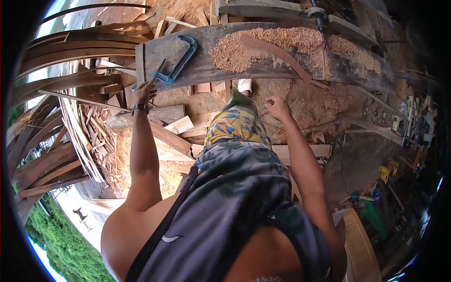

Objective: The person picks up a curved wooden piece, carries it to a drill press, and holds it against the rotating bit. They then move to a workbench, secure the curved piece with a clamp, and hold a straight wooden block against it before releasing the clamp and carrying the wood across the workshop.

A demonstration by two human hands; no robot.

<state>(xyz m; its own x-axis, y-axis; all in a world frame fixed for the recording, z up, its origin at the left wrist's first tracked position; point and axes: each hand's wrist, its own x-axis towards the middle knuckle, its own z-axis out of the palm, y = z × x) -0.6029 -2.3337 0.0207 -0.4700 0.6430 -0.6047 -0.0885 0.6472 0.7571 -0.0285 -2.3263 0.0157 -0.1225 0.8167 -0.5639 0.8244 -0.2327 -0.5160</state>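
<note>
A blue C-clamp lies near the left end of a long grey wooden beam. My left hand, with a dark watch at its wrist, is beside the clamp's lower end at the beam's near edge, fingers spread apart. My right hand hangs over the ground on the near side of the beam, its fingers curled; whether anything small is between them is hidden. Wood shavings cover the middle and right of the beam, and a curved reddish wood strip rests across them.
Curved planks are stacked at the left, near a heap of thin offcuts. A drill-like tool stands over the beam at the upper right. Yellow tools and a cable lie on the right. Boards litter the ground near my legs.
</note>
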